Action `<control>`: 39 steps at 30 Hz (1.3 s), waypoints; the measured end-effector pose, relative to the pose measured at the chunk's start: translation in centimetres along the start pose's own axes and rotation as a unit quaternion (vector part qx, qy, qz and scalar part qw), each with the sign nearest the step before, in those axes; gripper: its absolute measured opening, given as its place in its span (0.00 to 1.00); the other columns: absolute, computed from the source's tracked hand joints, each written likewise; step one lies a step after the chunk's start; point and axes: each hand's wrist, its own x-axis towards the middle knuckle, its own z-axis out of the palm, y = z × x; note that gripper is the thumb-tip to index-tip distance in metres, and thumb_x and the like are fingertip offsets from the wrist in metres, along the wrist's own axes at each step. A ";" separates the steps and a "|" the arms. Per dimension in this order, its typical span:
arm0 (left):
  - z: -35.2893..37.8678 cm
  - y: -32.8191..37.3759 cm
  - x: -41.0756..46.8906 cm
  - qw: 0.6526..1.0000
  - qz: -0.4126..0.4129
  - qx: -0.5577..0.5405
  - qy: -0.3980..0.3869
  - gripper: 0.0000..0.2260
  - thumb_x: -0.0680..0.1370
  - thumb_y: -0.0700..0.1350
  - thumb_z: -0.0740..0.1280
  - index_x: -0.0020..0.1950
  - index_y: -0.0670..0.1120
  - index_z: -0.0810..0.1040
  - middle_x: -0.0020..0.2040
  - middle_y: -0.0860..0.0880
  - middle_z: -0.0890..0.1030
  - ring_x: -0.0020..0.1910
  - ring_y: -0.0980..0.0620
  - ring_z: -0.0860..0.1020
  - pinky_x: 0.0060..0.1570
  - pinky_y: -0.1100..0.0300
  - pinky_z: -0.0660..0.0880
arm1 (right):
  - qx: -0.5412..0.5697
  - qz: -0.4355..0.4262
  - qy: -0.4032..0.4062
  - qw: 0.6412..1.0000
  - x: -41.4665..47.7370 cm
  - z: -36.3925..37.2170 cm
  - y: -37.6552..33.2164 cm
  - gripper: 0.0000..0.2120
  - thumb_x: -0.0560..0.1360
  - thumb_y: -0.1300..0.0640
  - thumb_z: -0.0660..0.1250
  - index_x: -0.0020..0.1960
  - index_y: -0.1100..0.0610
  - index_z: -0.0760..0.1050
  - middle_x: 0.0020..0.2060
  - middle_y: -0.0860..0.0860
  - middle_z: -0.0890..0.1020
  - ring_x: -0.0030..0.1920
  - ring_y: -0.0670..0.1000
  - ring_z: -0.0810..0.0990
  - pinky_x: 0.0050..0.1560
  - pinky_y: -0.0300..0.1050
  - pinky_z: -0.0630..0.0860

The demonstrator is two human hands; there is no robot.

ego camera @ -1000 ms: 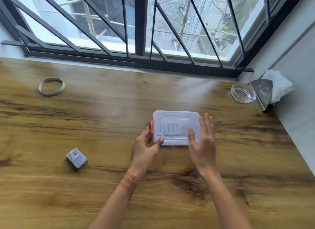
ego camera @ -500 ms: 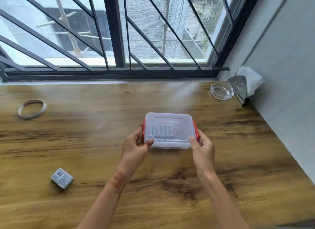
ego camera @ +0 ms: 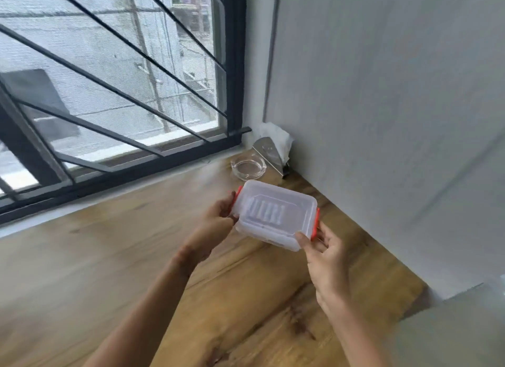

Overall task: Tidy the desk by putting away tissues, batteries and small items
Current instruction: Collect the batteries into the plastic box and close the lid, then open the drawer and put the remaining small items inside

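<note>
A clear plastic box point(ego camera: 276, 215) with a lid and red side clips is held tilted above the wooden desk point(ego camera: 109, 257). Pale cylinder shapes show faintly through its lid. My left hand point(ego camera: 216, 224) grips its left end and my right hand point(ego camera: 325, 250) grips its right end by the red clip. White tissues point(ego camera: 276, 138) stand in a shiny metal holder point(ego camera: 266, 152) in the far corner by the wall.
A clear glass dish point(ego camera: 248, 168) sits on the desk just in front of the metal holder. A barred window runs along the back, and a grey wall closes the right side. The desk's right edge ends near a grey ledge point(ego camera: 451, 325).
Both hands closed on the box and lifted it off the desk toward the right corner. The view swung right, so the tape ring and small grey box left the frame.
</note>
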 end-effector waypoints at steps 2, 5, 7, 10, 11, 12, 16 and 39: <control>1.7 0.9 2.6 0.999 0.001 0.019 -0.035 0.24 0.74 0.25 0.55 0.56 0.53 0.73 0.47 0.61 0.77 0.45 0.69 0.76 0.42 0.78 0.71 | 0.007 0.001 0.025 1.000 1.4 -0.8 0.1 0.20 0.72 0.67 0.68 0.62 0.54 0.72 0.46 0.44 0.81 0.44 0.34 0.81 0.40 0.25 0.74; 3.6 1.2 6.1 0.995 0.008 0.052 -0.083 0.26 0.71 0.24 0.54 0.55 0.50 0.76 0.46 0.56 0.80 0.46 0.61 0.78 0.40 0.75 0.72 | 0.030 0.006 0.054 0.998 3.5 -1.6 0.2 0.23 0.72 0.67 0.69 0.66 0.58 0.70 0.52 0.49 0.81 0.50 0.40 0.81 0.43 0.26 0.75; 4.7 1.4 8.1 0.994 0.006 0.067 -0.090 0.25 0.70 0.24 0.53 0.54 0.48 0.77 0.45 0.54 0.81 0.46 0.60 0.78 0.40 0.73 0.73 | 0.041 0.008 0.072 0.997 4.9 -1.9 0.4 0.25 0.72 0.68 0.69 0.67 0.60 0.69 0.56 0.52 0.80 0.53 0.45 0.80 0.44 0.26 0.75; 6.1 1.5 10.6 0.992 0.009 0.085 -0.092 0.26 0.69 0.24 0.51 0.53 0.46 0.78 0.43 0.54 0.80 0.43 0.62 0.78 0.41 0.72 0.73 | 0.053 0.011 0.096 0.994 6.7 -1.9 1.0 0.26 0.70 0.69 0.71 0.66 0.62 0.70 0.56 0.55 0.80 0.55 0.48 0.80 0.47 0.28 0.76; 6.5 1.3 11.3 0.992 0.006 0.086 -0.090 0.25 0.69 0.25 0.52 0.53 0.46 0.79 0.45 0.53 0.81 0.45 0.60 0.78 0.43 0.70 0.73 | 0.056 0.017 0.102 0.993 7.2 -1.9 1.3 0.26 0.69 0.69 0.71 0.65 0.63 0.70 0.56 0.55 0.80 0.55 0.49 0.80 0.49 0.30 0.77; 6.8 1.1 12.0 0.992 0.005 0.085 -0.088 0.25 0.69 0.25 0.52 0.54 0.46 0.79 0.47 0.50 0.81 0.47 0.57 0.78 0.45 0.67 0.73 | 0.057 0.022 0.109 0.992 7.7 -2.0 1.7 0.25 0.69 0.69 0.72 0.64 0.63 0.70 0.55 0.56 0.81 0.54 0.49 0.81 0.50 0.31 0.77; 7.7 0.4 14.2 0.991 0.003 0.094 -0.097 0.23 0.69 0.26 0.53 0.53 0.42 0.80 0.50 0.46 0.82 0.50 0.52 0.78 0.47 0.66 0.73 | 0.074 0.033 0.132 0.988 8.8 -2.0 2.5 0.26 0.67 0.69 0.73 0.63 0.63 0.71 0.53 0.56 0.81 0.52 0.49 0.81 0.48 0.31 0.78; 10.3 -0.6 12.9 0.956 0.082 0.272 0.078 0.16 0.76 0.36 0.60 0.63 0.43 0.73 0.54 0.44 0.80 0.53 0.46 0.76 0.48 0.60 0.68 | -0.047 0.040 0.100 0.993 8.9 -2.3 3.0 0.35 0.68 0.52 0.73 0.69 0.53 0.59 0.60 0.47 0.70 0.52 0.41 0.72 0.41 0.28 0.74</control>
